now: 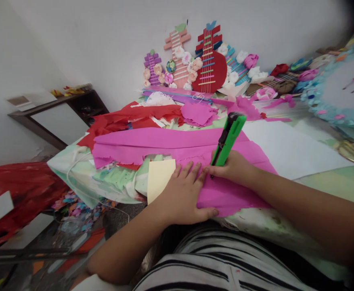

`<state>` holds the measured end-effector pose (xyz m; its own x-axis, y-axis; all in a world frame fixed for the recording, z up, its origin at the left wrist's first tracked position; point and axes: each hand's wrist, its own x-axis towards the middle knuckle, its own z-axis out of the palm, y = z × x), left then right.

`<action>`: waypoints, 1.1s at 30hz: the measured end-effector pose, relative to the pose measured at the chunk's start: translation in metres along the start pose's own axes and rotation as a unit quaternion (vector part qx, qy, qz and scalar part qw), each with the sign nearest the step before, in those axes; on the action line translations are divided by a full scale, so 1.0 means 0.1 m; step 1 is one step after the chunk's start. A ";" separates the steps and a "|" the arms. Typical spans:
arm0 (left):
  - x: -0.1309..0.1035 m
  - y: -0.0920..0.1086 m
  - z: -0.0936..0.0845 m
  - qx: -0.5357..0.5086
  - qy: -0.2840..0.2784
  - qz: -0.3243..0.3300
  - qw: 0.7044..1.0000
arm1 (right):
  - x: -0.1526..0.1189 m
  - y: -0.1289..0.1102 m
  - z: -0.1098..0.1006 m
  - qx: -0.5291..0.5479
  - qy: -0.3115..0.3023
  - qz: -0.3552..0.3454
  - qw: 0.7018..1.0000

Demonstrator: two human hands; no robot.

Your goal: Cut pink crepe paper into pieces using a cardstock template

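A sheet of bright pink crepe paper (246,190) with torn edges lies across the table in front of me. My left hand (184,194) rests flat on it, fingers spread, pressing it down. A pale yellow piece of card (157,178) sits beside and partly under that hand. My right hand (237,167) is closed round a green and black utility knife (229,139), held tilted upright. The tool's lower tip points down at the pink paper, close to my left fingertips. Whether the tip touches the paper is hard to see.
Red crepe paper (119,119) and a pink scrap (198,114) lie behind. White sheet (292,147) extends rightward. Against the wall stand craft instruments, including a red one (211,72), with paper flowers. A blue-edged round piece (340,89) is at right, a dark shelf (58,113) at left.
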<state>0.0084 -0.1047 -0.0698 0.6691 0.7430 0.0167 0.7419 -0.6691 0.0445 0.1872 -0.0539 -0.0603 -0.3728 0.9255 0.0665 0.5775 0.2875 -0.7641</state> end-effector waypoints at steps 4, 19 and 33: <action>0.00 0.00 0.00 0.003 -0.004 -0.002 1.000 | 0.01 0.01 -0.01 0.006 0.027 0.001 1.000; 0.00 -0.01 0.01 -0.006 0.013 0.003 1.000 | -0.04 0.00 -0.01 0.016 -0.044 -0.021 0.999; 0.00 -0.01 0.00 -0.004 0.009 0.003 1.000 | -0.03 0.01 0.01 -0.001 -0.022 -0.007 1.000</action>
<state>0.0077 -0.1046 -0.0697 0.6725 0.7393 0.0358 0.7374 -0.6734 0.0525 0.1885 -0.0565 -0.0615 -0.4125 0.9097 0.0482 0.5740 0.3007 -0.7617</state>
